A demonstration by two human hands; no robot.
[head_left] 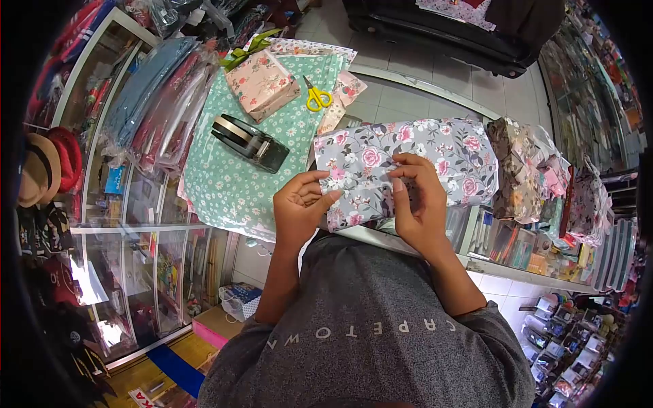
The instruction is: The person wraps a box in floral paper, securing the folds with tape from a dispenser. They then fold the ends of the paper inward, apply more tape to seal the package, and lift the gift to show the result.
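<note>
Hands meet on grey floral wrapped parcel (408, 160) at counter's near edge. Left hand (299, 204) sits at parcel's 7 o'clock corner, fingers curled, thumb pressing a paper fold. Right hand (416, 197) lies at 6 o'clock, fingertips pinching paper; equally near. Parcel's long axis runs 9 to 3 o'clock. Tape dispenser (250, 141) at 10 o'clock, yellow scissors (317, 97) at 11 o'clock on green floral sheet (224, 183). Open room: 12 o'clock side.
</note>
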